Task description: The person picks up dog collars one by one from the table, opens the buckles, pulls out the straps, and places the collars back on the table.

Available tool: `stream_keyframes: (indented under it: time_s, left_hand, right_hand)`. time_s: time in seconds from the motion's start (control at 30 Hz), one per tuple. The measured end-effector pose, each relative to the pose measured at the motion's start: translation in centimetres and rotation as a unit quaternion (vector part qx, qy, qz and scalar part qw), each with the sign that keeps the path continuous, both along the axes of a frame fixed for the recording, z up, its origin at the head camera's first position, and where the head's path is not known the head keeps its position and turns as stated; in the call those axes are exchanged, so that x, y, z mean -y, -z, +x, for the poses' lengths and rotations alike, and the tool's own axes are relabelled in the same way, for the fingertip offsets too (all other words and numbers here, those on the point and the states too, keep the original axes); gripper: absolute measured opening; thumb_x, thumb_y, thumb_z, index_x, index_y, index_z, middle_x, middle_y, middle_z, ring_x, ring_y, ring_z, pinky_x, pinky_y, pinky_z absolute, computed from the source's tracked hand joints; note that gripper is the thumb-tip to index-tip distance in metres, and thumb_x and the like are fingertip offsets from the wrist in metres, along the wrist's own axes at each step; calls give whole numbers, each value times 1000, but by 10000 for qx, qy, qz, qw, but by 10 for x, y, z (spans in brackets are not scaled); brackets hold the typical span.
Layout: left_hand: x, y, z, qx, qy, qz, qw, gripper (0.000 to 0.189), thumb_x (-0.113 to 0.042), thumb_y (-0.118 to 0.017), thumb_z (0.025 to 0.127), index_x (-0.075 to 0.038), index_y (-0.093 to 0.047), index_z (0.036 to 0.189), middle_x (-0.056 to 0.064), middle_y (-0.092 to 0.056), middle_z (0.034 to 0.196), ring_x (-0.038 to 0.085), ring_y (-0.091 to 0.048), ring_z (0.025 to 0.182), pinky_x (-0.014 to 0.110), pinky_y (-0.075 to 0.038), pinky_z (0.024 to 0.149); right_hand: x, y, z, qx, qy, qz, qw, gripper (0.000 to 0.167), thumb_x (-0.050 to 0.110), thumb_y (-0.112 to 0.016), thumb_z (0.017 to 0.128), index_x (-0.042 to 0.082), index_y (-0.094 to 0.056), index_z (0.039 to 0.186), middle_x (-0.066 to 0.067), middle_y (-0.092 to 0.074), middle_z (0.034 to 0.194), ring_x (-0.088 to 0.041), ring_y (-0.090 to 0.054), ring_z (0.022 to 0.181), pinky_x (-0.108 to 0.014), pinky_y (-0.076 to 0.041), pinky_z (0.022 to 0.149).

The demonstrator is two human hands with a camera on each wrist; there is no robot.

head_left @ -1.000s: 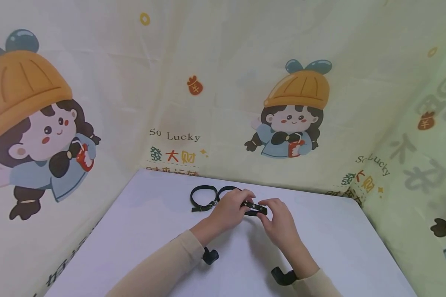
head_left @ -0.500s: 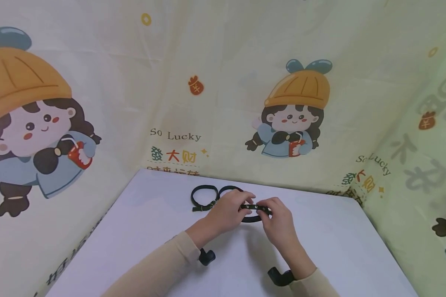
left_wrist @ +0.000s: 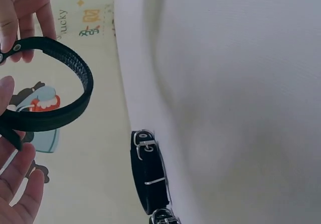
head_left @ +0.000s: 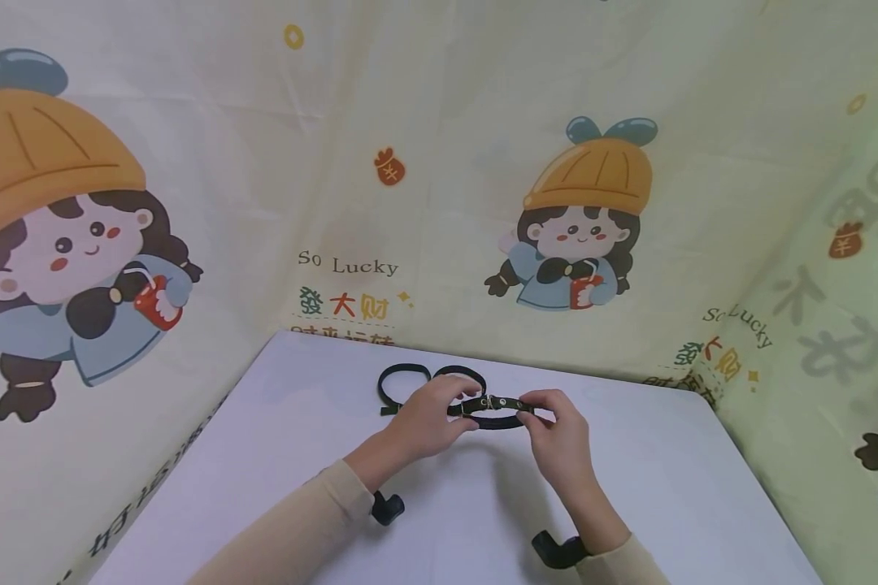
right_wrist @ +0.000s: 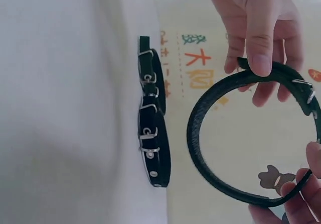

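Note:
In the head view, my left hand [head_left: 426,416] and right hand [head_left: 562,435] hold a black buckled collar [head_left: 499,423] between them, above the white table. The collar forms a loop with a metal buckle [head_left: 488,402] and a row of eyelets. In the right wrist view, my left thumb and fingers [right_wrist: 262,58] pinch the band near its loose tail, left of the buckle. My right hand [right_wrist: 301,199] pinches the eyelet side at the lower right. Beyond my left hand lie two similar collars [right_wrist: 155,143], set side by side, partly hidden by it in the head view.
The white tabletop [head_left: 454,528] ends at a cream curtain [head_left: 439,227] printed with cartoon figures, along the back and sides. Black curved pieces [head_left: 556,550] sit at both wrists, just above the table.
My left hand has slid leftward along the collar, uncovering its buckle. The loop has been turned and spread wider between the hands. The two collars behind stay in place.

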State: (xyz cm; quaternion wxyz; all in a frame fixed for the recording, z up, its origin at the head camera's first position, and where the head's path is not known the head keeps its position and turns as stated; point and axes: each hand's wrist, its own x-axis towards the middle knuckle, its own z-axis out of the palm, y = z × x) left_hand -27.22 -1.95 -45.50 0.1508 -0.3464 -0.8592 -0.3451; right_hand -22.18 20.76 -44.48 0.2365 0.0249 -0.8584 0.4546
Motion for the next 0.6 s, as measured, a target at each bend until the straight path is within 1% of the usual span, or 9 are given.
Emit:
stream_keyframes:
  time_s: [0.07, 0.13, 0.17, 0.27, 0.33, 0.4, 0.5, 0.57, 0.6]
  left_hand:
    - [2, 1, 1, -24, -17, -5, 10000, 48, -20, -90, 90, -15, -70, 133, -2, -74, 131, 21, -72, 115, 33, -59, 100]
    - [3, 1, 1, -73, -18, 23, 10000, 47, -18, -89, 90, -13, -70, 133, -2, -75, 130, 22, -72, 115, 34, -59, 100]
    - [3, 1, 1, -119, -15, 43, 9999, 46, -17, -88, 91, -12, -70, 133, -1, -75, 129, 21, -72, 114, 35, -59, 100]
    - [5, 1, 0, -215, 0, 161, 9996, 38, -12, -86, 92, -11, -72, 127, -1, -76, 125, 19, -72, 113, 35, -59, 100]
    - [6, 0, -1, -288, 6, 240, 9993, 33, -9, -85, 92, -12, -73, 122, -1, -76, 121, 16, -72, 111, 34, -59, 99]
    - [6, -1, -2, -361, 14, 289, 9989, 29, -7, -84, 92, -14, -73, 118, -3, -76, 118, 13, -71, 109, 32, -59, 96]
    - [7, -3, -1, -495, 98, 362, 9981, 28, -5, -84, 92, -14, -73, 116, -3, -75, 114, 11, -70, 104, 29, -59, 92]
    - [7, -4, 0, -583, 170, 383, 9974, 28, -4, -84, 92, -13, -73, 116, -2, -74, 114, 11, -70, 103, 28, -60, 90]
    - [7, -5, 0, -644, 201, 380, 9970, 29, -3, -84, 92, -13, -73, 116, -1, -74, 114, 11, -71, 102, 27, -60, 89]
  right_hand:
    - [0, 0, 1, 91, 24, -220, 9997, 26, -11, -78, 90, 7, -76, 109, -8, -74, 110, -23, -72, 107, -34, -65, 90]
    - [0, 0, 1, 190, 49, -397, 9990, 26, -10, -78, 91, 7, -76, 110, -8, -75, 110, -23, -72, 108, -38, -65, 93]
    - [0, 0, 2, 230, 55, -476, 9986, 25, -10, -78, 91, 7, -76, 110, -9, -76, 109, -23, -72, 109, -41, -64, 97]
    - [-1, 1, 1, 330, 69, -641, 9974, 24, -9, -77, 92, 6, -75, 111, -11, -77, 108, -27, -73, 112, -51, -57, 109]
    - [-1, 1, 1, 395, 68, -664, 9970, 23, -7, -77, 93, 6, -75, 110, -12, -78, 107, -29, -72, 116, -54, -53, 112]
    - [0, 2, 0, 508, 69, -676, 9964, 22, -6, -77, 93, 7, -75, 110, -11, -78, 108, -29, -72, 119, -51, -55, 110]
    - [1, 4, -1, 683, 93, -633, 9956, 22, -4, -78, 94, 9, -75, 111, -8, -78, 110, -27, -72, 120, -36, -62, 100]
    - [2, 5, -2, 747, 90, -583, 9955, 22, -3, -78, 94, 9, -74, 112, -9, -77, 112, -28, -72, 120, -30, -64, 92]
    - [2, 5, -2, 765, 66, -572, 9954, 23, -3, -78, 93, 9, -74, 113, -9, -77, 113, -29, -73, 118, -29, -64, 91]
